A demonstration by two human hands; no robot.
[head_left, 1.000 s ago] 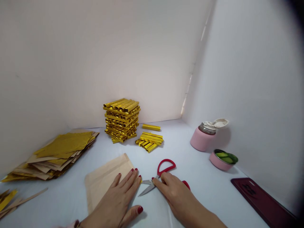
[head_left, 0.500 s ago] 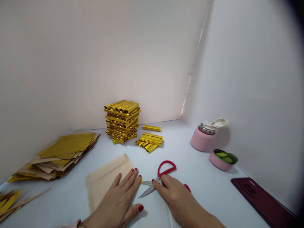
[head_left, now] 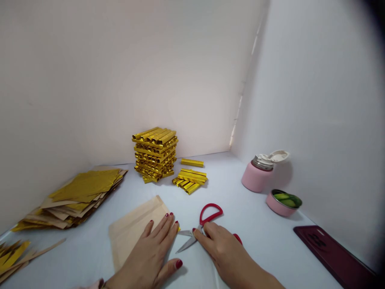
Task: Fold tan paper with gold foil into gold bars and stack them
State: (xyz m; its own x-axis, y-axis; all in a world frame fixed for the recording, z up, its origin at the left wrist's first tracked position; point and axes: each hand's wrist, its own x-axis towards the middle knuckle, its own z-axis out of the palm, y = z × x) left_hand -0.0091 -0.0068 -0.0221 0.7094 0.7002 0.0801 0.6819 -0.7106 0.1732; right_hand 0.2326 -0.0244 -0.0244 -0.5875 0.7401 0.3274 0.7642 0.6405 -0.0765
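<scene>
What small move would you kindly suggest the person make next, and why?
Probably easing the left hand a little away from the scissors: the blades stand open and point toward it, one tip close to its index finger, while it lies flat on the paper and the right hand is on the scissors.

the left hand [head_left: 153, 251] lies flat on a sheet of paper [head_left: 130, 228], close to the parted blades [head_left: 187, 243] of the scissors [head_left: 202, 218], which the right hand [head_left: 227, 251] grips. behind them rises a stack of gold tubes [head_left: 155, 154]; at the right, a pink bottle [head_left: 255, 177] stands with its lid [head_left: 279, 155] flipped up.
</scene>
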